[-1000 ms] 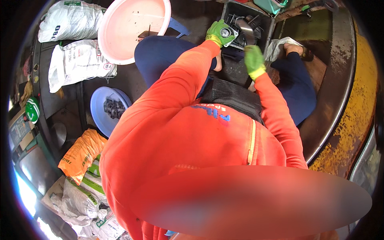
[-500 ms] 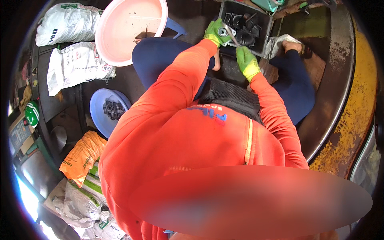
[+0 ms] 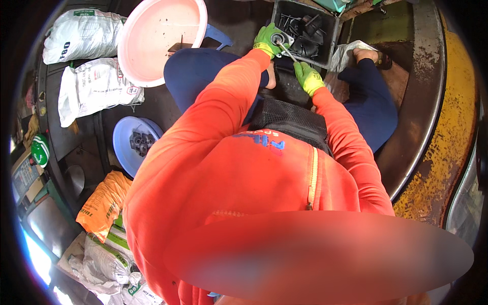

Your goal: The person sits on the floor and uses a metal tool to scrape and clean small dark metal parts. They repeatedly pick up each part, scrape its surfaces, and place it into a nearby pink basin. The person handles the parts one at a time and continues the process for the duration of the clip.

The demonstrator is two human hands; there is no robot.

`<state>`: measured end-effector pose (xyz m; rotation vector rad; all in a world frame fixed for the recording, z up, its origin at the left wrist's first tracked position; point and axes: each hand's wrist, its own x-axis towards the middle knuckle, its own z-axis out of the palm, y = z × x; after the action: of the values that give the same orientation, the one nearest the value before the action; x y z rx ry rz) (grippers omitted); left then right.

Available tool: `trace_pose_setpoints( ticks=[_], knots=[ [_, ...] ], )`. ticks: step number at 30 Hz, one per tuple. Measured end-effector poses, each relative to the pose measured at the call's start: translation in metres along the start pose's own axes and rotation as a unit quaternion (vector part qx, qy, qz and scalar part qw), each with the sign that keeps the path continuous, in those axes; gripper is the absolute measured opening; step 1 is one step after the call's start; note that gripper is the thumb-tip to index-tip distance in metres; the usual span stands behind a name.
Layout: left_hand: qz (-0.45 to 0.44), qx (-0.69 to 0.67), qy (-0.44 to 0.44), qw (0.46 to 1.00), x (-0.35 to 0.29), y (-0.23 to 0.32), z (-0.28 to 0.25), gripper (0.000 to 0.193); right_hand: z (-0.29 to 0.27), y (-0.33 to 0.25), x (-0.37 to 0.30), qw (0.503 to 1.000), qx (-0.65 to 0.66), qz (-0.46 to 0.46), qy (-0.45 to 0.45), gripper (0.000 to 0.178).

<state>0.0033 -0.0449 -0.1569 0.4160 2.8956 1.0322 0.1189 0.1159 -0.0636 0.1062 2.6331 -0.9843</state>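
My left hand [image 3: 265, 40], in a green glove, closes around a small round metal part [image 3: 277, 38] with a ring-shaped opening. In my right hand [image 3: 308, 79], also gloved in green, is a thin rod-like tool [image 3: 287, 52], and its far end meets the ring of the part. The tool's exact kind is too small to tell. Just beyond both hands lies a dark rectangular tray [image 3: 332, 43] holding several black parts [image 3: 306, 44] and thin rods.
A large pink basin [image 3: 145, 48] stands left of my knee, with a brown piece [image 3: 179, 47] inside. Nearer, a blue basin [image 3: 122, 147] holds black parts [image 3: 141, 143]. White sacks [image 3: 84, 35] and an orange bag [image 3: 104, 201] line the left. A rusty yellow edge [image 3: 447, 132] curves along the right.
The tool has swung from standing beside the part to pointing into its ring. My right hand has shifted slightly left; my left hand keeps hold of the part.
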Motion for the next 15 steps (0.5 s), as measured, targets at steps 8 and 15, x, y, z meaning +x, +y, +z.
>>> trace_pose_setpoints(
  ticks=[8, 15],
  knots=[
    [0.081, 0.007, 0.082, 0.993, 0.004, -0.003, 0.002, 0.045, -0.002, 0.000, 0.003, 0.994, -0.037, 0.090, -0.044, 0.051],
    [0.035, -0.002, 0.053, 0.998, 0.001, -0.011, 0.016, 0.054, -0.011, -0.001, -0.007, 0.999, 0.017, -0.041, 0.030, 0.037]
  ],
)
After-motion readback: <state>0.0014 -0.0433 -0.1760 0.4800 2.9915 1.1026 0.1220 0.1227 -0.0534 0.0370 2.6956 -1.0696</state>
